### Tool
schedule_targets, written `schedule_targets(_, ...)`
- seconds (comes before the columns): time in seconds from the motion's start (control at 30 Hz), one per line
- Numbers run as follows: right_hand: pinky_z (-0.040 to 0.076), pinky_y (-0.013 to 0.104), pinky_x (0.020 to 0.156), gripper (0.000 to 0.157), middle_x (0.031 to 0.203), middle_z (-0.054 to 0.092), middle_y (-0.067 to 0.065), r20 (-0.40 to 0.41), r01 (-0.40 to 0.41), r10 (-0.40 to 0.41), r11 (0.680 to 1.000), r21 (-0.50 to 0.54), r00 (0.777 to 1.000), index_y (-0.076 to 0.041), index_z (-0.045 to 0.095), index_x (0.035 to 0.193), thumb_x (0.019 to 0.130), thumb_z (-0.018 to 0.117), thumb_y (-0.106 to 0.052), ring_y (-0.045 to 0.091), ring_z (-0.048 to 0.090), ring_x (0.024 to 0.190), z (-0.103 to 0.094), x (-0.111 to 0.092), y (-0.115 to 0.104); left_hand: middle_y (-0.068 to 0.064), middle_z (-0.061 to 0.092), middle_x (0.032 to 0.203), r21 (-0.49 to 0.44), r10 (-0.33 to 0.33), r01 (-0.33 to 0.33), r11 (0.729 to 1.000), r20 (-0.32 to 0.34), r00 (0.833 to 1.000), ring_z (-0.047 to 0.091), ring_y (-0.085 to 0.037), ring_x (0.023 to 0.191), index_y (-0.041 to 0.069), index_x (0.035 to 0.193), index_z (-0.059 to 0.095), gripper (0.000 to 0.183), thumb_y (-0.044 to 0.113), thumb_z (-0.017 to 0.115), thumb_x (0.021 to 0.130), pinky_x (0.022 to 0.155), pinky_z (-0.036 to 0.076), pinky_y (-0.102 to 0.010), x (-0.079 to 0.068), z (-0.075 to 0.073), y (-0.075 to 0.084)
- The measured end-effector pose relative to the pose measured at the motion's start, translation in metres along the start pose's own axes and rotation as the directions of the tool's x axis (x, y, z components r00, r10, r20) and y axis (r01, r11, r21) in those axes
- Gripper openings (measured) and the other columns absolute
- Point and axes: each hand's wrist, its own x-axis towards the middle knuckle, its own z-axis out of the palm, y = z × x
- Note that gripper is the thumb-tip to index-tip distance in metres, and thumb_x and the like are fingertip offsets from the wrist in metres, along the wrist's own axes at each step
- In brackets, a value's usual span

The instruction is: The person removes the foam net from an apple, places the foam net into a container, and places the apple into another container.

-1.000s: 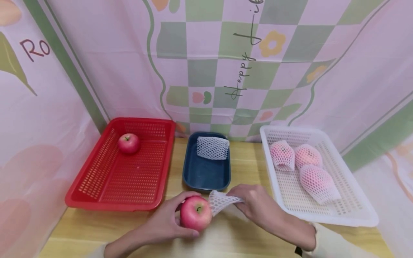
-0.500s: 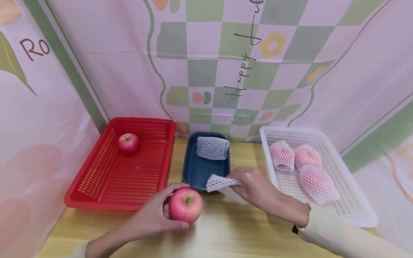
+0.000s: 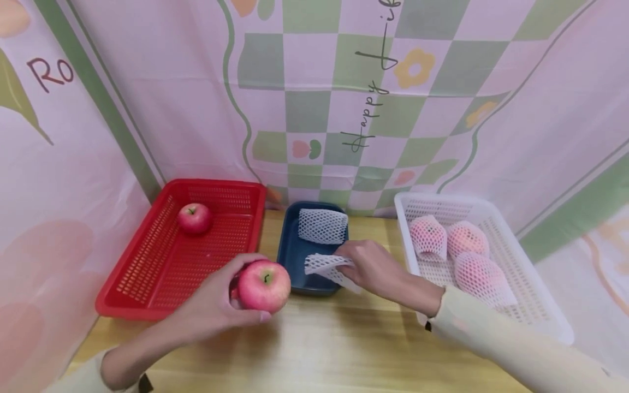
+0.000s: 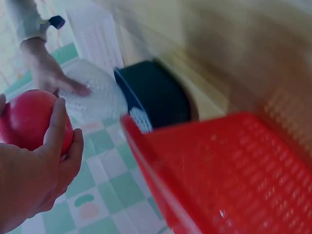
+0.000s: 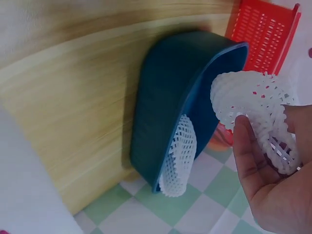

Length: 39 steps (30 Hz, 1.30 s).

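Observation:
My left hand (image 3: 211, 300) grips a bare red apple (image 3: 265, 286), stem up, above the table by the front right corner of the red basket (image 3: 130, 315). My right hand (image 3: 375, 273) pinches a white foam net sleeve (image 3: 321, 263) at one end, over the front part of the dark blue tray (image 3: 284, 240). In the right wrist view the held sleeve (image 5: 248, 95) bunches between thumb and fingers. Another foam net sleeve (image 3: 323, 226) lies flat at the back of the tray. From the left wrist, the fingers (image 4: 57, 124) wrap round the apple.
One bare apple (image 3: 195, 218) sits in the back of the red basket. At the right, a white basket (image 3: 545, 289) holds three apples in foam nets, one being a netted apple (image 3: 468, 238). A patterned cloth (image 3: 304, 109) hangs behind the wooden table (image 3: 314, 349).
The apple and the net sleeve have come apart. My left hand has carried the apple left and up toward the red basket; my right hand has moved the sleeve back over the blue tray.

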Motion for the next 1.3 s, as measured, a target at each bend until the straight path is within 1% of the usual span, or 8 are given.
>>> schedule_targets(0.3,0.061,0.036,0.068,0.012,0.09,0.077,0.001,0.056,0.001,0.0,0.999,-0.032,0.998,-0.011,0.077,0.093,0.085,0.085,-0.007,0.019,0.073,0.08,0.011,0.014,0.006,-0.007,0.055,0.146,0.012,-0.088,0.089,0.996,-0.07,0.994,0.054,-0.032,0.13,0.028,0.151,0.044,0.087,0.041,0.093,0.08,0.091,0.063,-0.043,0.009,-0.034,0.004)
schedule_targets(0.43,0.061,0.037,0.068,0.01,0.09,0.076,0.001,0.079,-0.014,0.016,0.999,-0.029,0.997,-0.012,0.077,0.093,0.087,0.084,-0.009,0.018,0.073,0.08,0.016,0.019,0.007,-0.007,0.055,0.146,0.035,-0.106,0.109,0.993,-0.092,0.99,0.055,-0.031,0.129,0.028,0.152,0.042,0.089,0.046,0.091,0.08,0.093,0.062,-0.044,0.015,-0.043,0.005)
schedule_targets(0.63,0.061,0.036,0.071,0.009,0.093,0.076,0.002,0.122,-0.026,0.029,0.999,-0.026,0.992,-0.011,0.077,0.096,0.089,0.083,-0.01,0.018,0.071,0.082,0.023,0.027,0.009,-0.005,0.05,0.149,0.032,-0.19,0.193,0.981,-0.09,0.978,0.049,-0.032,0.136,0.029,0.154,0.038,0.098,0.054,0.092,0.076,0.093,0.062,-0.048,0.028,-0.055,0.009)
schedule_targets(0.73,0.058,0.034,0.067,0.008,0.091,0.074,0.002,0.143,-0.028,0.03,0.999,-0.017,0.989,-0.011,0.076,0.096,0.09,0.082,-0.012,0.016,0.069,0.079,0.026,0.03,0.011,-0.008,0.047,0.151,0.038,-0.219,0.223,0.974,-0.099,0.971,0.047,-0.033,0.137,0.028,0.157,0.035,0.101,0.054,0.091,0.077,0.095,0.061,-0.05,0.036,-0.061,0.011)
schedule_targets(0.9,0.058,0.034,0.068,0.012,0.093,0.074,0.004,0.166,-0.043,0.045,0.999,-0.016,0.985,-0.008,0.076,0.101,0.092,0.082,-0.014,0.017,0.068,0.079,0.032,0.034,0.013,-0.012,0.041,0.156,-0.024,-0.229,0.228,0.973,-0.103,0.968,0.045,-0.036,0.139,0.022,0.161,0.029,0.102,0.045,0.09,0.082,0.097,0.06,-0.05,0.052,-0.07,0.011)
schedule_targets(1.03,0.06,0.037,0.071,0.021,0.098,0.075,0.006,0.189,-0.067,0.067,0.998,-0.005,0.98,-0.005,0.075,0.11,0.093,0.081,-0.017,0.018,0.07,0.083,0.036,0.036,0.014,-0.014,0.037,0.159,-0.094,-0.238,0.227,0.969,-0.122,0.964,0.044,-0.037,0.14,0.016,0.164,0.024,0.103,0.037,0.088,0.086,0.098,0.06,-0.049,0.066,-0.079,0.006)
schedule_targets(1.17,0.062,0.042,0.072,0.041,0.107,0.075,0.012,0.193,-0.112,0.117,0.993,-0.038,0.974,-0.001,0.071,0.125,0.094,0.082,-0.026,0.023,0.072,0.086,0.038,0.037,0.014,-0.014,0.038,0.158,-0.151,-0.261,0.239,0.959,-0.142,0.955,0.045,-0.035,0.14,0.014,0.165,0.02,0.102,0.034,0.086,0.09,0.102,0.058,-0.049,0.078,-0.087,-0.003)
schedule_targets(1.3,0.063,0.05,0.08,0.056,0.12,0.073,0.02,0.163,-0.168,0.181,0.982,-0.088,0.97,0.0,0.067,0.134,0.094,0.082,-0.035,0.032,0.073,0.096,0.039,0.038,0.012,-0.013,0.044,0.152,-0.209,-0.259,0.23,0.951,-0.125,0.958,0.051,-0.033,0.134,0.012,0.159,0.03,0.087,0.029,0.083,0.093,0.101,0.059,-0.045,0.09,-0.094,-0.013)
